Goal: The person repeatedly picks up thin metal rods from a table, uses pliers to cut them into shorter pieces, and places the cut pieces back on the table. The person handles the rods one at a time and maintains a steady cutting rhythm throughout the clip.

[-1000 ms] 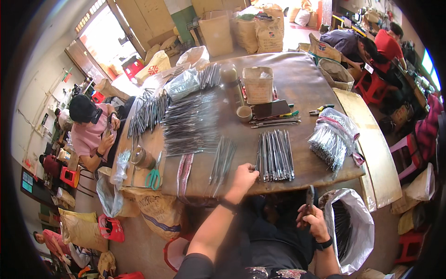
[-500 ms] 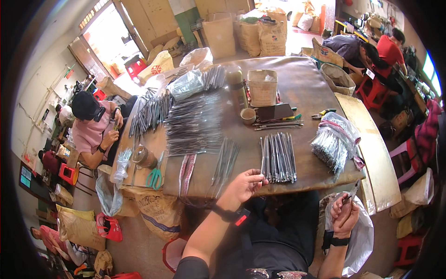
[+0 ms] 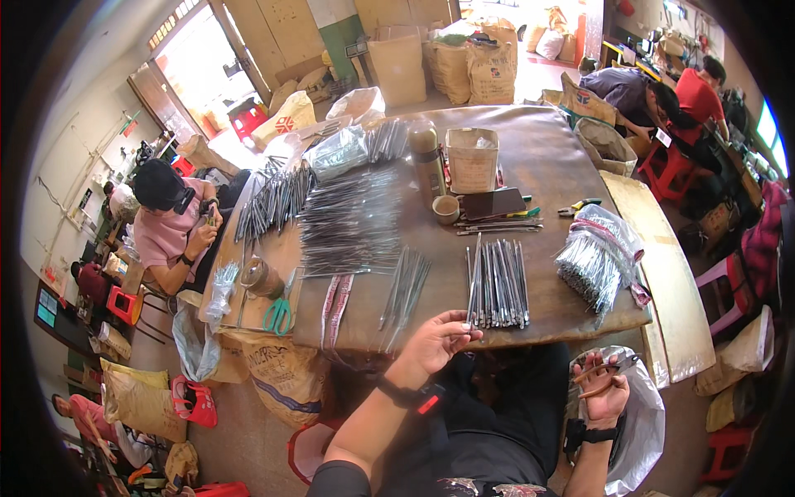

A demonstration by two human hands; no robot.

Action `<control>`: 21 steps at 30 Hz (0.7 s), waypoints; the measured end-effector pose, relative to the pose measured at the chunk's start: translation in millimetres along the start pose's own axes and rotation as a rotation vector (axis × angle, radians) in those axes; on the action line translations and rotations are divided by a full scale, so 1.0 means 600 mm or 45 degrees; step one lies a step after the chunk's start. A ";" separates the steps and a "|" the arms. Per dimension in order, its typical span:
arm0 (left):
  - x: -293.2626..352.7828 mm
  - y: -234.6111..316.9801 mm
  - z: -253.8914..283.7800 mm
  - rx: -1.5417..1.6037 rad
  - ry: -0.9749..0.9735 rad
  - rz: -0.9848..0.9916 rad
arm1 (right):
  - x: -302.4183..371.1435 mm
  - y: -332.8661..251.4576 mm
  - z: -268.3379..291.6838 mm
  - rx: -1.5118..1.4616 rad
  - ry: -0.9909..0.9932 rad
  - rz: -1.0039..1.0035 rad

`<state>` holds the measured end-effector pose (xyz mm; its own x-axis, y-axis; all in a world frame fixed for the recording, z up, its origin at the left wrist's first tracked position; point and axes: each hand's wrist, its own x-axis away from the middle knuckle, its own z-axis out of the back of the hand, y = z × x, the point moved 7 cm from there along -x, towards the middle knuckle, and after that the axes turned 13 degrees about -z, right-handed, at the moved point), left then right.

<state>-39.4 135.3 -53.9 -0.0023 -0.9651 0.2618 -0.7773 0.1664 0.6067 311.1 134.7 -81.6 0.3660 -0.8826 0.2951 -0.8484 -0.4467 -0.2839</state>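
Left hand (image 3: 439, 341): thumb and fingers pinched on a thin rod (image 3: 474, 286)
Row of rods (image 3: 503, 286): on table (image 3: 546, 174), beside that rod
Right hand (image 3: 603, 398): palm up, loosely holding pliers (image 3: 623, 363) above white sack (image 3: 648, 418)

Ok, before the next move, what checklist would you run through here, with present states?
1. Left hand on a thin rod: ok, fingertips at its lower end.
2. Right hand firmly closed around the two-handled tool: not ok, fingers loosely open.
3. Neighbouring rods on the table: ok, side by side.
4. Scissors apart from both hands: ok.
5. Rod tip undamaged: cannot tell, too small.
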 end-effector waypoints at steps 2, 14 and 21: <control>0.000 -0.004 -0.001 -0.013 0.030 -0.013 | -0.005 -0.005 -0.006 0.032 -0.096 -0.013; 0.009 -0.008 -0.001 0.004 0.054 -0.047 | -0.004 -0.030 0.054 0.404 0.393 0.013; 0.017 -0.001 -0.006 -0.004 0.085 -0.106 | -0.007 -0.047 0.054 0.579 0.522 0.149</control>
<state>-36.7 126.2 -48.6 0.1043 -0.9602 0.2593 -0.7709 0.0866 0.6310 345.6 146.5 -104.4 0.0274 -0.8417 0.5393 -0.5935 -0.4478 -0.6688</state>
